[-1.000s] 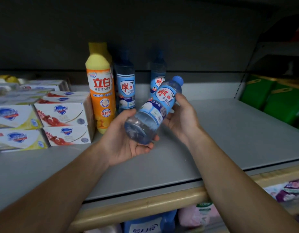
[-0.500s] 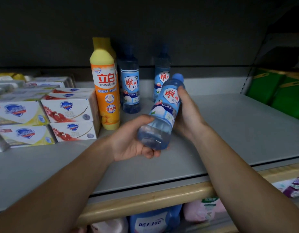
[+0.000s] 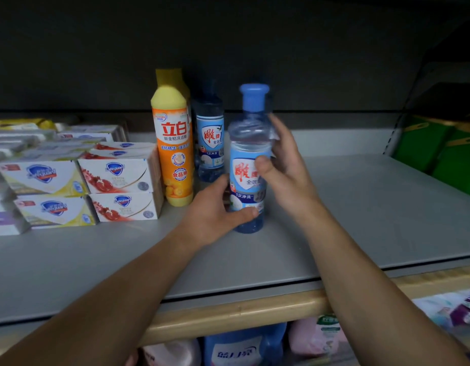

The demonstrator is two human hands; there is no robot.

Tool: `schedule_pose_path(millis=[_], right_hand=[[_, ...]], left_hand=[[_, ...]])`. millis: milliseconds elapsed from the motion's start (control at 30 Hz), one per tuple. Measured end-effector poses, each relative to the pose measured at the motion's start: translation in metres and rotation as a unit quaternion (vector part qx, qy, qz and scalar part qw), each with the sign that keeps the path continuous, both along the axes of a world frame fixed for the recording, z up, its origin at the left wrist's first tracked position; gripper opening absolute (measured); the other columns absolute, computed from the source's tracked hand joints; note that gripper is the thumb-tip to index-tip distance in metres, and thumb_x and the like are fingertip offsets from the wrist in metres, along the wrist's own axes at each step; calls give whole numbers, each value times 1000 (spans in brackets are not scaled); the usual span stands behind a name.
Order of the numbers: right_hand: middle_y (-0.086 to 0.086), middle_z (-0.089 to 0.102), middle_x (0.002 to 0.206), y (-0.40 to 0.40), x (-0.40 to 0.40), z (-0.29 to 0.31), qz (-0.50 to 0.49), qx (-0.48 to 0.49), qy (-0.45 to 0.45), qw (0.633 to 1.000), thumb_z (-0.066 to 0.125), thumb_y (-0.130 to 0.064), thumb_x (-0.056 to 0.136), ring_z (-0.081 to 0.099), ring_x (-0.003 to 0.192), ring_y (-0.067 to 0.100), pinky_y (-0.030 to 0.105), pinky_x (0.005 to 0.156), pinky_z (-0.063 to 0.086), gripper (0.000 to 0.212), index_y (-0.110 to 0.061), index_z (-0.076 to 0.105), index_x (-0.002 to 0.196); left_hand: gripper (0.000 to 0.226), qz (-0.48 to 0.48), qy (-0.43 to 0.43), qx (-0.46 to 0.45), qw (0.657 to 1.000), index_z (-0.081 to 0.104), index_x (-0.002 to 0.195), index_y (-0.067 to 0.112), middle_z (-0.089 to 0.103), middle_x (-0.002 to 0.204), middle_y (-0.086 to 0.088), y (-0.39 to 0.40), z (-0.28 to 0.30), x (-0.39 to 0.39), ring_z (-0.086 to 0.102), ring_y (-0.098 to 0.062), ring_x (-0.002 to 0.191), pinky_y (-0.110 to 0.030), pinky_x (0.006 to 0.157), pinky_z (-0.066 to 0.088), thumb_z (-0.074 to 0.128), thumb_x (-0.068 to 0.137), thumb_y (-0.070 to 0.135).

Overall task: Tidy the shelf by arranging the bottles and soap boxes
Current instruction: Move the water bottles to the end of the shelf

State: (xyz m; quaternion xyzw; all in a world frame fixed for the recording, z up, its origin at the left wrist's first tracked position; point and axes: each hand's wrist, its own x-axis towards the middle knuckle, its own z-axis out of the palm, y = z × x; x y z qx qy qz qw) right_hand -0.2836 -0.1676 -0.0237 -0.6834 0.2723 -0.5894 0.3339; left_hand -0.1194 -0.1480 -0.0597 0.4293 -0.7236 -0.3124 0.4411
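Blue-capped and made of clear plastic, the detergent bottle with the blue label point(image 3: 248, 159) stands upright on the grey shelf point(image 3: 360, 220), and we hold it with both hands. Our left hand point(image 3: 218, 207) grips its lower part, and our right hand point(image 3: 284, 165) wraps its middle, the thumb on the label. Just behind it to the left stand a second blue bottle point(image 3: 209, 143) and an orange-and-yellow dish soap bottle point(image 3: 173, 146), beside stacked white soap boxes point(image 3: 120, 186).
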Motion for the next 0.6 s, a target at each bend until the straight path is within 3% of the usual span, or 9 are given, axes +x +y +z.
schedule_pose_path(millis=[67,167,233,300,367,433,600], right_hand=[[-2,56,137,3,5,1,-38,17,34,999,58,-28,89,60,119,10,34,95,53,64,-28,33,148],[-8,63,124,4,-6,6,-67,39,89,993,60,-37,85,64,108,2,27,93,53,50,-37,47,133],[-10,65,118,0,-29,5,-109,59,178,976,59,-45,84,63,108,2,26,95,50,44,-35,54,126],[-7,63,125,-10,-60,-5,-187,81,330,922,58,-48,90,58,118,9,32,103,45,43,-29,56,129],[-1,55,139,-16,-86,-19,-252,120,475,835,53,-51,92,49,130,20,34,110,37,52,-24,52,137],[4,48,146,-21,-98,-33,-281,156,533,783,50,-57,92,42,135,25,34,112,33,59,-23,49,140],[-1,42,149,-28,-97,-44,-294,145,550,768,43,-63,91,38,138,25,36,115,27,60,-32,45,142]], left_hand=[[74,26,-14,-3,1000,51,132,18,67,121,4,-5,-3,0,65,-11,107,-42,95,54,82,68,40],[68,66,-37,-14,997,50,131,20,65,124,7,-8,-5,2,64,-7,107,-35,94,54,81,73,37],[64,90,-44,-23,995,51,127,21,65,123,7,-5,-5,0,63,-5,103,-27,89,54,80,73,39],[61,116,-55,-46,991,53,125,21,63,118,5,-3,-3,-3,63,-9,102,-25,85,53,81,73,37],[61,143,-54,-78,985,54,124,21,60,115,5,0,-1,-6,62,-11,102,-26,83,54,82,72,37],[61,155,-26,-100,982,52,125,25,62,116,8,2,2,-8,62,-7,101,-28,81,56,81,73,38],[52,153,-9,-110,982,52,124,29,63,115,16,-1,8,-14,63,-4,101,-25,79,56,77,78,36]])
